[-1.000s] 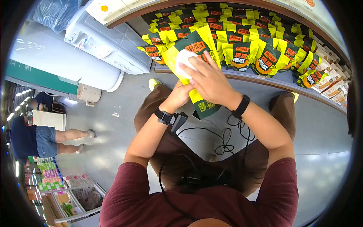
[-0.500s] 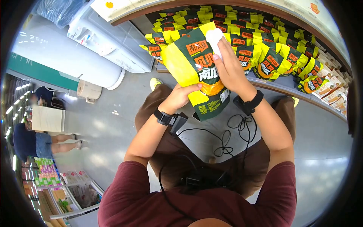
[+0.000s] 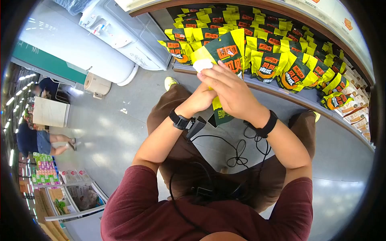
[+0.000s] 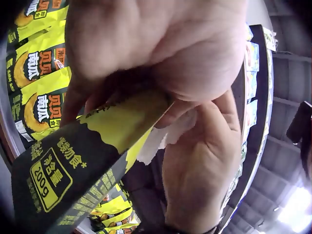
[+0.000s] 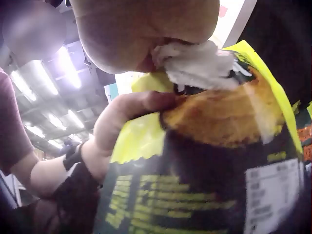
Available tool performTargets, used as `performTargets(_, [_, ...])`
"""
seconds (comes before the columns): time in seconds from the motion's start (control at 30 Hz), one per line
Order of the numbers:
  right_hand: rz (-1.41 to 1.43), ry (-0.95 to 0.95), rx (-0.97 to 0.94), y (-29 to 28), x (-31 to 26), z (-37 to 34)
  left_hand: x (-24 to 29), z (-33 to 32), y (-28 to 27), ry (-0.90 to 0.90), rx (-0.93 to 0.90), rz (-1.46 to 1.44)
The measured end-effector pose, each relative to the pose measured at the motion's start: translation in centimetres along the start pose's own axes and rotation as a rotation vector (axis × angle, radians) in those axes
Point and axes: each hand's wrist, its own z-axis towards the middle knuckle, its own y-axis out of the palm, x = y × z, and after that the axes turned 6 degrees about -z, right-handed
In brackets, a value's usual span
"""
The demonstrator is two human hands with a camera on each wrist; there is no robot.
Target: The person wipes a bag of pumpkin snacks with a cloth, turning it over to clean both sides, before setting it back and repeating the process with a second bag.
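Person in denim shorts [image 3: 30, 139], far left. Bin [image 3: 97, 84], beige, on the floor. Water dispenser [image 3: 134, 46], white, beside the shelf. Left hand [image 3: 200, 99]: clamped on the side of a bag [image 3: 228, 51], thumb across its front. Bag: yellow and dark green, tilted, held up before the shelf (200g printed underneath). Cloth [image 3: 202, 65]: white, crumpled, against the bag's front. Right hand [image 3: 231, 90]: fingers straight, pressing the cloth. Shelf [image 3: 277, 91]: rows of matching pouches [image 3: 267, 66], upright.
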Motion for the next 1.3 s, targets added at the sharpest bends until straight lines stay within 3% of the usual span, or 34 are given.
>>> performTargets(0.07, [-0.065,-0.012,-0.02,-0.1,0.4,-0.2,-0.3,0.0,0.1,-0.001,-0.012,0.006])
performTargets(0.13, [-0.138,0.108,0.103,-0.6,1.5,-0.1,-0.5,0.3,0.1,-0.098,-0.104,-0.077])
performTargets(0.27, [-0.285,0.099,0.222,-1.7,3.5,-0.2,-0.8,0.1,0.8,-0.035,-0.02,-0.164])
performTargets(0.5, [-0.216,0.039,0.163,-2.3,1.7,0.0,-0.4,0.0,0.9,0.047,-0.044,-0.053])
performTargets(0.6, [-0.141,0.042,0.083,-2.1,1.1,-0.5,0.2,-0.1,0.4,-0.021,-0.095,-0.056])
performTargets(0.7, [-0.104,0.018,0.097,-1.8,1.1,-1.2,0.0,-0.1,0.5,0.071,0.0,-0.195])
performTargets(0.77, [-0.155,0.006,0.106,-2.1,2.1,-1.8,-0.6,0.1,0.3,0.041,0.014,-0.445])
performTargets(0.9, [-0.204,0.128,0.256,-2.0,3.5,-2.5,-1.5,0.4,0.0,0.036,0.076,-0.668])
performTargets(1.1, [-0.038,0.358,0.242,-0.9,5.0,-4.0,-0.5,0.1,-0.6,0.137,0.116,-0.726])
performTargets(1.17, [0.076,0.627,0.234,0.2,6.7,-5.5,0.3,-0.2,-0.8,0.16,0.146,-0.752])
performTargets(1.23, [0.167,0.664,0.226,0.7,7.2,-6.0,0.4,-0.2,-1.2,0.177,0.143,-0.748])
performTargets(1.3, [0.405,0.817,0.302,1.2,6.9,-6.0,0.3,-0.4,-1.5,0.184,0.149,-0.744])
